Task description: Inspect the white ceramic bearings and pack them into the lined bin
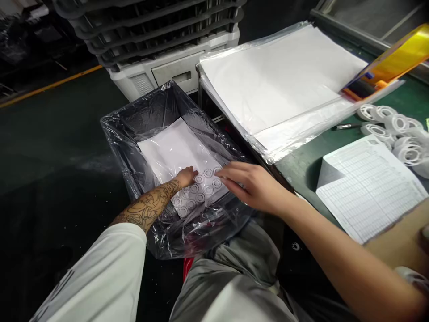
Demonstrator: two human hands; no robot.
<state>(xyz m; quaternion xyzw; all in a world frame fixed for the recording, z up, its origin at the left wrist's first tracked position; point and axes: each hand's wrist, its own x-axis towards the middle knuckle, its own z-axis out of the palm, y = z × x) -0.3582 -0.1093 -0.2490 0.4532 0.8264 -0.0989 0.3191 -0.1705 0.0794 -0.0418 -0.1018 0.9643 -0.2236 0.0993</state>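
My left hand (187,177), below a tattooed forearm, reaches into a bin (112,134) lined with clear plastic film. Its fingers are curled together beside the rings, and what they hold, if anything, is hidden. Rows of clear plastic rings (200,197) lie flat on a white sheet (174,145) inside the bin. My right hand (253,185) comes in over the bin's right side. Its thumb and fingertips come together at a ring (217,171) at the right end of the far row.
A green workbench (301,179) on the right bears a stack of white sheets (284,76), a yellow tape dispenser (389,62), a pen (346,127), a heap of plastic rings (398,123) and a gridded form (375,188). Dark stacked trays (161,27) rise behind the bin.
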